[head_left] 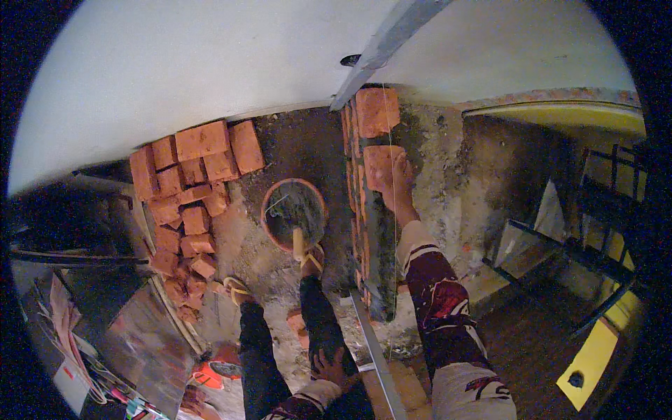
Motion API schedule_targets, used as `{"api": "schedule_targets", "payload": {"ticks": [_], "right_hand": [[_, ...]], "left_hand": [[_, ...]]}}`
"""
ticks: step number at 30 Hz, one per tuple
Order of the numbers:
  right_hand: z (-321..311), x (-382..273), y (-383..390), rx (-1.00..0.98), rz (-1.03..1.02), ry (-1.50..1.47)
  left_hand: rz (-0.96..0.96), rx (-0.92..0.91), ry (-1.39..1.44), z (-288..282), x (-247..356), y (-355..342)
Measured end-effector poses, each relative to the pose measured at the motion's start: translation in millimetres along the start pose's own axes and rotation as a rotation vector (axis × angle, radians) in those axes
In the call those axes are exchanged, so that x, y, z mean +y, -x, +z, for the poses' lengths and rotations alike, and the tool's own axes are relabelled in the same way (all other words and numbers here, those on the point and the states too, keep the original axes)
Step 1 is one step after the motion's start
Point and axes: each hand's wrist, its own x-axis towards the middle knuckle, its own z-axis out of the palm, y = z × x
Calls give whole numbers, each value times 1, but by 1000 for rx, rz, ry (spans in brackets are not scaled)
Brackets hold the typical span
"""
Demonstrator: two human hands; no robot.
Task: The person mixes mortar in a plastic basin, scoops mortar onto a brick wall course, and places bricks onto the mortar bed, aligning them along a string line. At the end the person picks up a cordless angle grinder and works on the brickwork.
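A low brick wall (pixel 361 210) runs away from me, topped with a bed of grey mortar (pixel 383 259). My right hand (pixel 397 178) is closed over a red brick (pixel 379 159) on the wall's top, behind another brick (pixel 376 112) at the far end, with a dark gap between them. A thin string (pixel 394 280) stretches along the wall, passing by the hand. My left hand (pixel 332 367) rests on my dark-trousered leg with its fingers spread. Between wall and brick pile stands a round orange-rimmed pan (pixel 264 217) of grey mortar, with a wooden-handled trowel (pixel 299 243) in it.
Red bricks (pixel 196 220) lie heaped at the left. A long metal bar (pixel 378 364) lies near the wall's near end. A grey post (pixel 392 42) leans at the far end. Dark metal frames (pixel 560 245) and a yellow strip (pixel 595 360) are at the right.
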Motion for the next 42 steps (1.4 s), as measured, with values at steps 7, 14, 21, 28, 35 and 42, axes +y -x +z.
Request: {"api": "schedule_targets", "payload": {"ticks": [7,14,21,28,35,42], "right_hand": [[-21,37,7,-110,-432,732],[-23,57,-4,-69,-635,701],[-25,81,-12,-34,-533,805],[-28,49,-8,-65,-498,633],[-36,-63,53,490,-659,388],[125,-90,240,38,-644,266]], "left_hand": [[17,108,-51,21,-15,-1],[-19,-35,-31,5,-8,7],[27,72,-40,-1,6,8],[26,23,30,-7,3,5],[3,187,45,31,0,-10],[243,215,168,49,-47,-18]]}}
